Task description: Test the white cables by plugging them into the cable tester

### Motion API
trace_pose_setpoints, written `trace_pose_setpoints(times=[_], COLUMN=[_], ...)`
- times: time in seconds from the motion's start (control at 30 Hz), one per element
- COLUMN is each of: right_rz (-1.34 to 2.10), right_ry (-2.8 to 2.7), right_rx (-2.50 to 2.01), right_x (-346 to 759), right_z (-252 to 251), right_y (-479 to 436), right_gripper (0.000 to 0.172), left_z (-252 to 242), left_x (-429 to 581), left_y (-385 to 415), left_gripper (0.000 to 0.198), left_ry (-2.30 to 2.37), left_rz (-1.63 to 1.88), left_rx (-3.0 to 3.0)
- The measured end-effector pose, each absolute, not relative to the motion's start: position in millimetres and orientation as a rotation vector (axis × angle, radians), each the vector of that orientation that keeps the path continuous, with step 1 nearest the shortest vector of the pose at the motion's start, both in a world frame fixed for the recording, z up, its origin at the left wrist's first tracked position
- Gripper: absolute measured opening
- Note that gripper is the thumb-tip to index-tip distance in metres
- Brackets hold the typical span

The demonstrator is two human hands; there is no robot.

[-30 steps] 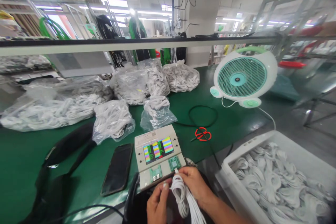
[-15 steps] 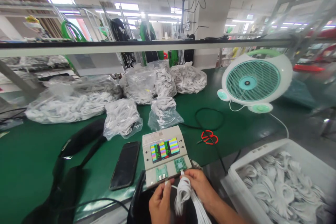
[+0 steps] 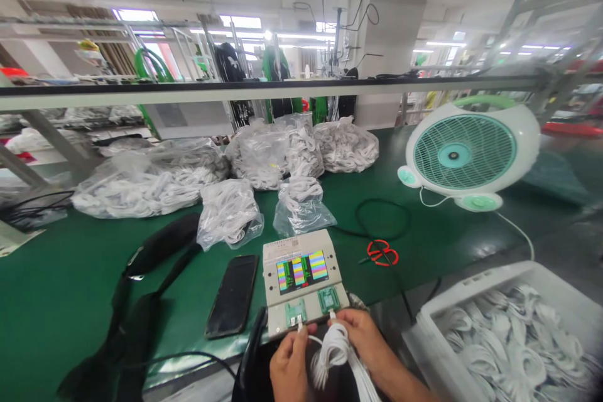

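A beige cable tester (image 3: 301,276) with a lit, striped colour screen (image 3: 302,272) sits at the table's front edge. It has two green socket boards on its lower face. My left hand (image 3: 291,361) pinches one white connector end of a cable at the left socket board (image 3: 296,312). My right hand (image 3: 360,339) pinches the other end at the right socket board (image 3: 328,299). Between my hands hangs the coiled white cable (image 3: 335,347), with more white strands trailing below my right hand. Whether the plugs are fully seated cannot be made out.
Left of the tester lie a black phone (image 3: 232,295) and a black strap (image 3: 155,251). Bagged white cables (image 3: 155,182) line the back. Red-handled scissors (image 3: 382,252) and a fan (image 3: 466,154) are to the right. A white bin (image 3: 475,273) holds coiled cables.
My left hand has brought its connector up to the left socket board. My right hand stays at the right socket. The whole view has shifted slightly.
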State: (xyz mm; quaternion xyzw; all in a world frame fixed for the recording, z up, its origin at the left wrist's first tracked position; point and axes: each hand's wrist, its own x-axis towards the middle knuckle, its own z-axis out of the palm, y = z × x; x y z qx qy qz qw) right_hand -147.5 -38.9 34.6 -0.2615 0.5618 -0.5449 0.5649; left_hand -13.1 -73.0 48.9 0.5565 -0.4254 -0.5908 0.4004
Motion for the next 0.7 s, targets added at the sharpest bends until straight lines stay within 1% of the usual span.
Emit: trace_pose_setpoints(times=[0.27,0.4,0.53,0.63,0.7], right_rz=[-1.274,-1.248,-1.175,-1.073,-1.064], right_ry=[1.333,1.374,1.454,1.703,1.824], right_rx=[-0.632,-0.680,-0.862,-1.053,-1.241], right_x=[-147,-149,-160,-170,-174], right_z=[47,43,54,76,92], right_y=[-39,-39,-29,-18,-15], right_gripper=[0.046,0.045,0.045,0.039,0.038], left_z=[53,49,48,46,42], left_x=[-13,-12,-10,-8,-8], left_y=[-70,-72,-71,-71,-72], left_gripper=[0.054,0.058,0.060,0.062,0.061], left_ry=[-1.173,-1.182,-1.193,-1.169,-1.150], left_rz=[-1.408,-1.392,-1.375,-1.398,-1.419], left_rx=[1.392,1.403,1.406,1.448,1.432])
